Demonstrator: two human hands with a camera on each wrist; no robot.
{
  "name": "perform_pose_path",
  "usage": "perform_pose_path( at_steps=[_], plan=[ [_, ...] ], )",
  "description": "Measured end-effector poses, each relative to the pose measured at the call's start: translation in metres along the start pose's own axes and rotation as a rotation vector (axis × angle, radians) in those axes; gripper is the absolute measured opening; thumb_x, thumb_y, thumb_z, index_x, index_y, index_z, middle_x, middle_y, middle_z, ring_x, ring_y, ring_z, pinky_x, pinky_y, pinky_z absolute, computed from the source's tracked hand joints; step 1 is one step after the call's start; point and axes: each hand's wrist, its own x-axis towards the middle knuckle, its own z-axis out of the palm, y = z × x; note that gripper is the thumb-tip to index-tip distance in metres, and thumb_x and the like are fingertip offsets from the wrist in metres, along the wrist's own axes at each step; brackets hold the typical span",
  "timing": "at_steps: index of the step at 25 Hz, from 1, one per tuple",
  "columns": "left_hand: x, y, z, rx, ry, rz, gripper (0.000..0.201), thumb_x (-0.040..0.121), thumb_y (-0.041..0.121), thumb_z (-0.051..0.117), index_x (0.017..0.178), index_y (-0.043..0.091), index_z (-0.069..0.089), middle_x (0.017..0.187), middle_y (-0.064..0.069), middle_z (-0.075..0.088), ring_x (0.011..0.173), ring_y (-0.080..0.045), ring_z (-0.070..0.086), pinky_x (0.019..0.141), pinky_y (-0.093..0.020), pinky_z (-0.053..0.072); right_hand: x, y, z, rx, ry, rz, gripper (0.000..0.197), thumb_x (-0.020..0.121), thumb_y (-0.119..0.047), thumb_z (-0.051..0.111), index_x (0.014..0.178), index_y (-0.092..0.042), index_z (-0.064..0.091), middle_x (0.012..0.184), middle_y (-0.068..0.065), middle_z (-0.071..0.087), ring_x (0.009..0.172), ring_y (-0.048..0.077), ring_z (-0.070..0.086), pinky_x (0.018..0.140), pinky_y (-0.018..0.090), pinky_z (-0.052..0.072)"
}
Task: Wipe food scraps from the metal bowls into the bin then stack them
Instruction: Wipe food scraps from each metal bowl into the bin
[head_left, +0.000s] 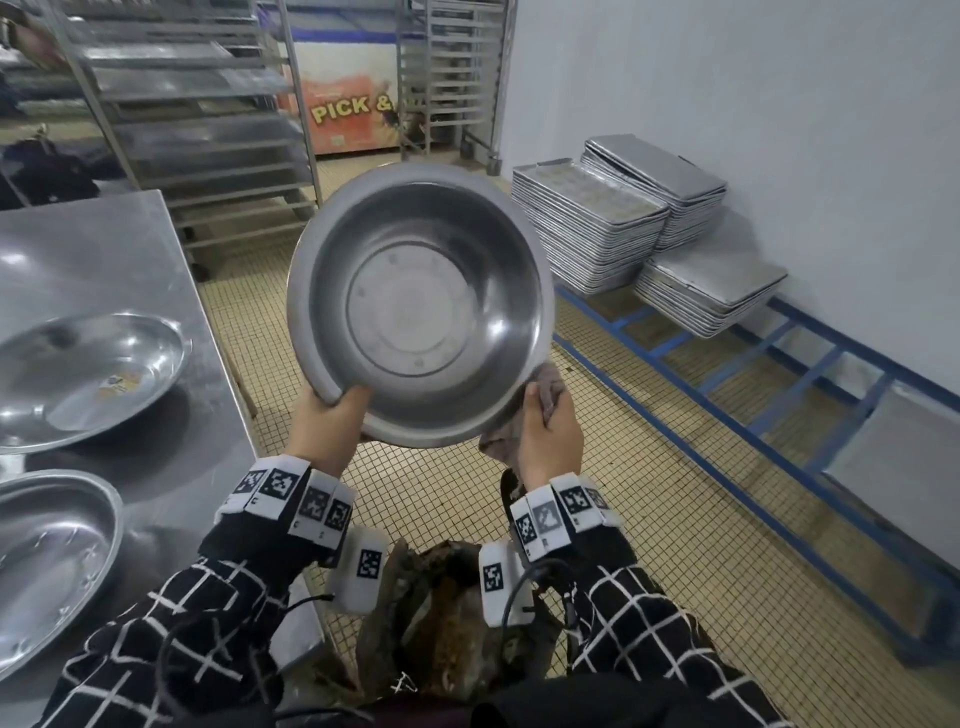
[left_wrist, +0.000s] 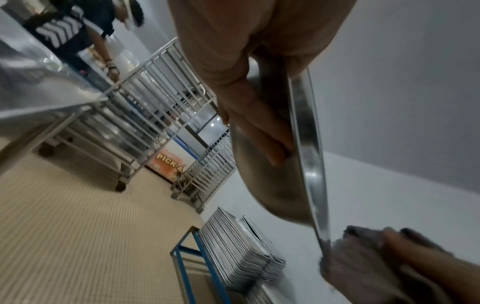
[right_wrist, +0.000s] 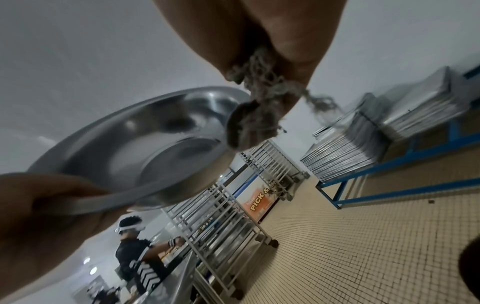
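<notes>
Basically: left hand (head_left: 332, 423) grips bowl (head_left: 421, 306) rim, tilted over bin (head_left: 447, 618) so scraps drop; right hand (head_left: 550, 426) fingers clench cloth (head_left: 501, 441) at rim. Bowl looks clean, probably.

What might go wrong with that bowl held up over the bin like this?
The left hand holds the tilted bowl by its rim only, so a push from the cloth in the right hand might slip that grip. Scraps wiped off may miss the bin and land on the floor.
</notes>
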Motion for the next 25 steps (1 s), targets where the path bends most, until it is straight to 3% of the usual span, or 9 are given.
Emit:
perform_pose_path(
  at_steps=[2,4,7,9,12,15,18,21,25],
  plan=[
    [0.004,0.003,-0.004,0.077,0.046,0.039,0.011,0.089,0.004,0.049,0.098,0.006,0.055,0.080,-0.006,0.057,0.073,-0.021,0.053,0.059,-0.028,0.047,-0.003,-0.001,0.001,-0.046,0.013,-0.041,0.021,0.095,-0.035,0.049,0.106,-0.017,0.052,0.096,-0.008,0.059,0.091,0.009,0.060,0.078,0.027,0.054],
    [0.005,0.008,-0.007,0.145,0.058,0.073,0.015,0.091,0.008,0.049,0.105,0.014,0.052,0.079,0.001,0.056,0.070,-0.013,0.052,0.059,-0.024,0.041,-0.004,-0.006,0.008,-0.092,-0.047,-0.153,0.023,0.094,-0.029,0.053,0.113,-0.016,0.055,0.108,-0.004,0.058,0.098,0.006,0.059,0.091,0.029,0.053],
    [0.000,0.014,-0.006,0.200,0.023,0.133,0.009,0.096,0.019,0.049,0.104,0.023,0.051,0.084,0.006,0.058,0.077,-0.005,0.054,0.068,-0.024,0.045,-0.006,-0.015,0.029,-0.312,-0.347,-0.436,0.029,0.092,-0.027,0.056,0.120,-0.020,0.053,0.120,-0.002,0.054,0.110,0.009,0.053,0.100,0.034,0.047],
    [-0.002,0.017,-0.004,0.187,0.009,0.163,0.009,0.097,0.023,0.049,0.105,0.026,0.050,0.087,0.010,0.059,0.080,-0.001,0.054,0.068,-0.020,0.043,-0.015,-0.006,0.040,-0.507,-0.641,-0.698,0.046,0.096,-0.038,0.047,0.140,-0.026,0.041,0.141,-0.001,0.046,0.134,0.018,0.037,0.111,0.042,0.033],
    [-0.003,0.021,-0.008,0.184,-0.059,0.158,0.016,0.097,0.026,0.049,0.113,0.028,0.051,0.091,0.013,0.061,0.082,0.001,0.056,0.064,-0.015,0.041,-0.012,0.019,0.035,-0.686,-0.891,-0.806,0.055,0.101,-0.043,0.024,0.152,-0.031,0.006,0.159,-0.004,0.009,0.147,0.014,0.000,0.120,0.036,0.006],
    [-0.004,0.020,-0.015,0.171,-0.103,0.136,0.016,0.097,0.023,0.050,0.112,0.028,0.053,0.091,0.008,0.064,0.081,-0.004,0.060,0.066,-0.018,0.042,0.024,0.030,0.015,-1.232,-0.688,-0.904,0.056,0.100,-0.048,0.013,0.152,-0.028,0.004,0.160,0.000,0.006,0.147,0.022,-0.003,0.119,0.043,-0.002],
    [-0.006,0.020,-0.014,0.189,-0.118,0.121,0.013,0.096,0.021,0.050,0.107,0.027,0.053,0.090,0.000,0.063,0.079,-0.009,0.059,0.065,-0.020,0.041,0.058,0.017,-0.001,-1.546,-0.363,-0.811,0.059,0.099,-0.047,0.008,0.151,-0.022,0.007,0.159,0.002,0.007,0.146,0.024,-0.009,0.112,0.045,-0.018],
    [-0.003,0.025,-0.010,0.191,-0.110,0.138,0.014,0.097,0.021,0.050,0.110,0.024,0.054,0.088,0.001,0.063,0.080,-0.012,0.060,0.066,-0.023,0.042,0.058,0.009,-0.002,-1.458,-0.274,-0.755,0.056,0.099,-0.045,0.013,0.151,-0.023,0.017,0.159,-0.001,0.013,0.147,0.021,-0.006,0.115,0.048,-0.014],
    [-0.002,0.029,-0.008,0.254,-0.015,0.190,0.021,0.098,0.021,0.047,0.118,0.018,0.052,0.085,0.011,0.057,0.075,0.000,0.053,0.060,-0.016,0.037,0.004,0.024,0.012,-1.002,-0.464,-0.816,0.045,0.101,-0.043,0.017,0.142,-0.038,0.035,0.148,-0.012,0.038,0.144,0.012,0.019,0.117,0.048,0.012]
  ],
)
